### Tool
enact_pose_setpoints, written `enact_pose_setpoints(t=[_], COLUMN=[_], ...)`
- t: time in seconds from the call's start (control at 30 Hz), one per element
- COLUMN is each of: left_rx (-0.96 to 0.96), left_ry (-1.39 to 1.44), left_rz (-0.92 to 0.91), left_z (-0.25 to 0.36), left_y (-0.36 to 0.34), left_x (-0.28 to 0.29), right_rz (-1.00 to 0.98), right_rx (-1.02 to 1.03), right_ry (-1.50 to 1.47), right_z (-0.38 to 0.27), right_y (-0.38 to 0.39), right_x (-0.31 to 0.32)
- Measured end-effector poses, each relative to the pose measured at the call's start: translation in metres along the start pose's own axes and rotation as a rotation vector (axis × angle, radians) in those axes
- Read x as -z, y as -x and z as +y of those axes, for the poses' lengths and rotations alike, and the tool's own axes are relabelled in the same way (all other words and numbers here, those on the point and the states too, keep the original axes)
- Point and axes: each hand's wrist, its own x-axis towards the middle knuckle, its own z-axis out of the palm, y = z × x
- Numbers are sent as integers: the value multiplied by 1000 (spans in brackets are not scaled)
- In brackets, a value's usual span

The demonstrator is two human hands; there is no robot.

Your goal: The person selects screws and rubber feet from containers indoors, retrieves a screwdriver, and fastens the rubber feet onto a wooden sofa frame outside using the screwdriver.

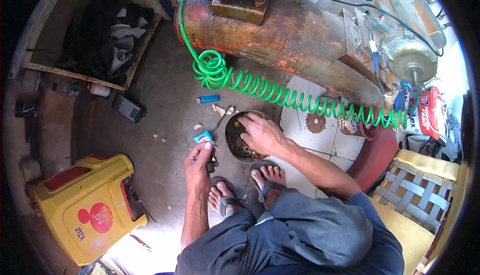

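Note:
My left hand (pixel 198 163) is closed around a small dark object with a teal part (pixel 203 137) at its top and a pale scrap by the thumb; I cannot make out what it is. My right hand (pixel 257 134) reaches into a round metal container (pixel 237 158) of small rusty metal parts, fingers curled, their tips partly hidden among the parts. A blue lighter (pixel 208 99) and scraps of pale paper (pixel 220 110) lie on the floor beyond my left hand.
A rusty compressor (pixel 260 40) with a green coiled hose (pixel 272 95) spans the back. A yellow plastic stool (pixel 70 225) stands left, near a black device (pixel 127 108). A saw blade (pixel 315 122), paint bucket (pixel 430 115) and woven seat (pixel 410 190) are at the right.

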Motion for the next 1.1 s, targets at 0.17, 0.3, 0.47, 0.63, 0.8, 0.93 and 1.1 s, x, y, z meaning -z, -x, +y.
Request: enact_pose_setpoints(t=[0.17, 0.3, 0.47, 0.63, 0.8, 0.93, 1.1], left_rx=[36, 28, 31, 34, 30, 28, 47], left_ry=[9, -11, -7, -8, -44, -28, -14], left_rz=[-24, -37, 12, -6, 3, -20, 1], left_z=[0, 1, 7, 2, 1, 0, -1], left_y=[5, 6, 4, 1, 2, 3, 2], left_x=[-5, 0, 0, 2, 7, 7, 7], right_rz=[27, -419, -419, -190, 59, -24, -76], right_rx=[136, 169, 19, 41, -88, -20, 19], right_ry=[76, 145, 198, 55, 4, 37, 167], right_z=[33, 0, -3, 15, 9, 3, -3], right_y=[-9, 30, 41, 41, 35, 32, 27], right_x=[-33, 12, 33, 53, 62, 53, 30])
